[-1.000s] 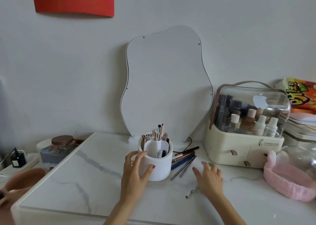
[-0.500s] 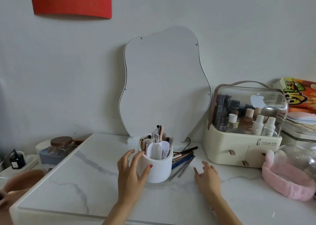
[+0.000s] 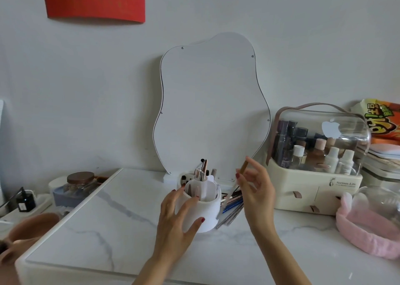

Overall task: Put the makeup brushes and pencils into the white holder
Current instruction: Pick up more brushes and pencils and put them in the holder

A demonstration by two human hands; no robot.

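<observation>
Head view: our left hand (image 3: 176, 217) curves around the near side of the white holder (image 3: 200, 211), thumb and fingers pressed to its wall, and the holder stands on the marble tabletop (image 3: 104, 224) in front of the wavy mirror (image 3: 211, 102). Several brushes (image 3: 202, 170) already stand upright in it. Our right hand (image 3: 256, 189) is raised just right of the holder, pinching a slim brown-tipped pencil (image 3: 239, 179) between thumb and fingertips, tilted, its lower end toward the holder's rim. More pencils (image 3: 232, 206) lie on the tabletop, touching the holder's right side. A cream cosmetics case (image 3: 316, 185) sits farther right.
</observation>
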